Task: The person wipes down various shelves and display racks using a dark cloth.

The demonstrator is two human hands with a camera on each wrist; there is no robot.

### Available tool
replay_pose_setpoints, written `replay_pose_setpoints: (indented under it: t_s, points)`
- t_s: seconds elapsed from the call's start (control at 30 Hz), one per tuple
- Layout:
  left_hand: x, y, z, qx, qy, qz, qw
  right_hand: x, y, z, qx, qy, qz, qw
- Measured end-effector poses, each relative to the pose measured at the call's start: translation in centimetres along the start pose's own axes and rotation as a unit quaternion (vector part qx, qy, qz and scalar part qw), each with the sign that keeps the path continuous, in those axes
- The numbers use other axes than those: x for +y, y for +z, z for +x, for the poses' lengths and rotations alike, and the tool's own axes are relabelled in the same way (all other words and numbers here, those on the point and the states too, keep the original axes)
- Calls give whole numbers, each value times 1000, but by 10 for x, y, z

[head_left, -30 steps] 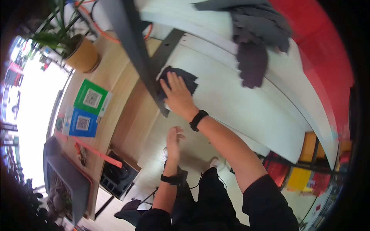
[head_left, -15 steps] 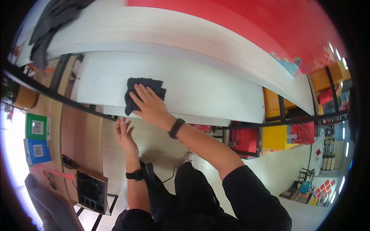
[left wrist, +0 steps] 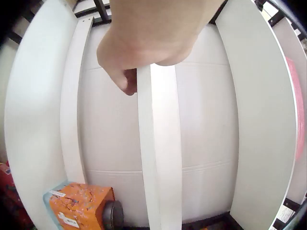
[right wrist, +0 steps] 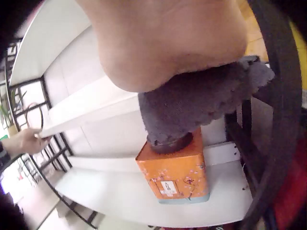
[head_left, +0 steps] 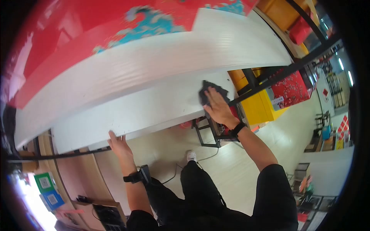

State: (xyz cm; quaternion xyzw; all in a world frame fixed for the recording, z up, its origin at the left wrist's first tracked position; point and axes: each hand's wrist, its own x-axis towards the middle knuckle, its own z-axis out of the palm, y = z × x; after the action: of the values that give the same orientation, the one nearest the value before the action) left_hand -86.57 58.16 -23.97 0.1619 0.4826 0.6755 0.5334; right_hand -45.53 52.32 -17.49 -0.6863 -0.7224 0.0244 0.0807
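Note:
A dark grey cloth (head_left: pixel 203 96) with a scalloped edge lies at the right end of the white shelf board (head_left: pixel 154 109). My right hand (head_left: pixel 220 111) rests on it with fingers spread fairly straight. In the right wrist view the cloth (right wrist: pixel 206 100) hangs over the board's front edge below the palm. Further left, my left hand (head_left: pixel 122 151) holds the front edge of the same board, fingertips on top. The left wrist view shows that hand (left wrist: pixel 148 38) over the board's edge, a fingertip showing at one side, the other fingers hidden.
Above is another white shelf (head_left: pixel 154 67) with a red printed sheet (head_left: pixel 77 46) on it. A black metal post (head_left: pixel 277 77) stands right of the cloth, near yellow boxes (head_left: pixel 256 109). An orange tin (right wrist: pixel 175 172) with a dark lid sits on the shelf below.
My right hand has slid the cloth rightward along the board from its left end to its right end. My left hand has come up to the front edge. The view has turned right.

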Motion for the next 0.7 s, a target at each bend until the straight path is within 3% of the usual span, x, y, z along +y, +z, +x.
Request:
replay_pose_setpoints:
  t_s: [0.13, 0.23, 0.37, 0.7]
  points:
    - [-1, 4, -1, 38, 6, 19, 999, 20, 32, 0, 98, 170, -57, 979]
    - [2, -2, 0, 26, 8, 67, 997, 39, 42, 28, 113, 279, -90, 949]
    - [8, -4, 0, 6, -15, 92, 996, 55, 33, 67, 77, 424, -44, 901]
    - [13, -9, -2, -26, -16, 100, 995, 26, 21, 57, -5, 460, -11, 888]
